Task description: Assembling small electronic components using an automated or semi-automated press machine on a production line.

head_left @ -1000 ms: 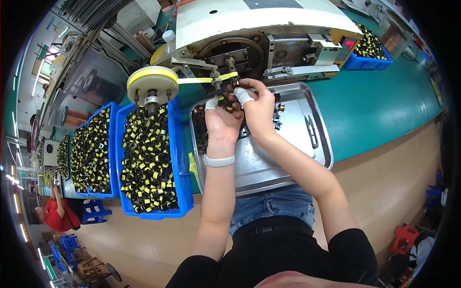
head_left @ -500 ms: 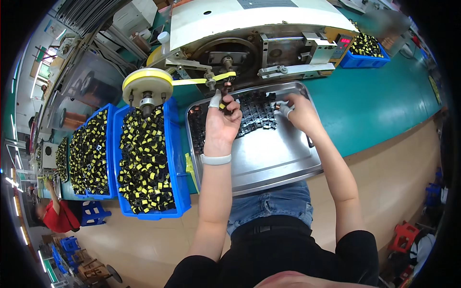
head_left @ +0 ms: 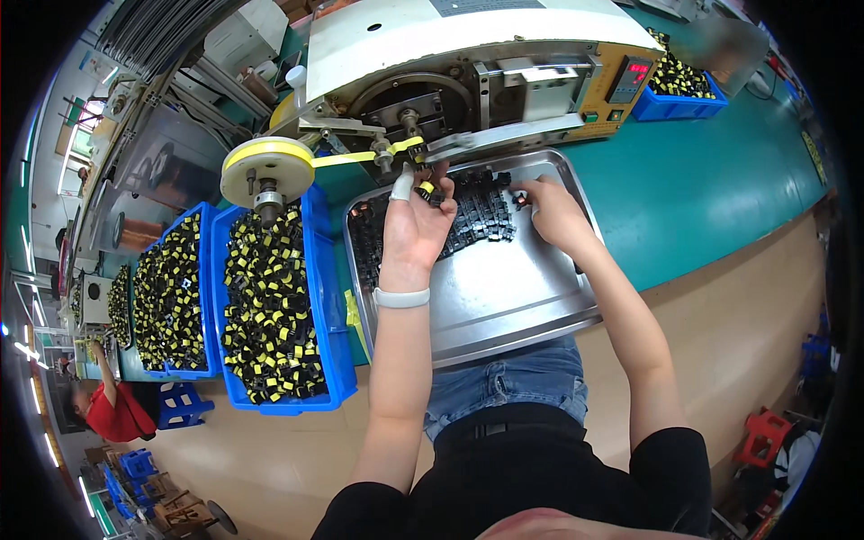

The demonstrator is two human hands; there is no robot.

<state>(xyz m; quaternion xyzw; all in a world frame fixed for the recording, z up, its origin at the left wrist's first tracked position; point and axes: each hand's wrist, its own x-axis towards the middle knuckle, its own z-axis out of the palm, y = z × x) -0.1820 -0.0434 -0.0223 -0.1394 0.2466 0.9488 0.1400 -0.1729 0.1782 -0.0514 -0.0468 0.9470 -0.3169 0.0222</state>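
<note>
My left hand [head_left: 418, 229], palm up and fingers curled, holds a small black bobbin wrapped in yellow tape [head_left: 429, 192]. Its thumb wears a white finger cover and reaches up beside the machine's spindle [head_left: 412, 121]. At the spindle, another black bobbin [head_left: 417, 154] meets the yellow tape strip [head_left: 346, 159], which runs from the tape roll [head_left: 270, 160]. Over the right part of the metal tray [head_left: 504, 301], my right hand [head_left: 560, 216] is closed, its fingertips on a black bobbin with copper winding [head_left: 521, 200]. Rows of black bobbins [head_left: 481, 211] lie in the tray.
Blue bins [head_left: 337, 360] of yellow-taped bobbins stand to the left. Another blue bin [head_left: 679, 108] sits at the far right beside the machine's control panel [head_left: 627, 83]. The green table [head_left: 684, 198] extends right. A person in red [head_left: 117, 409] sits far left.
The machine's flat metal arm has swung left toward the spindle, its tip blurred. The taped bobbin sits more openly in my left fingers. My right hand stays at about the same spot, fingers shifted slightly.
</note>
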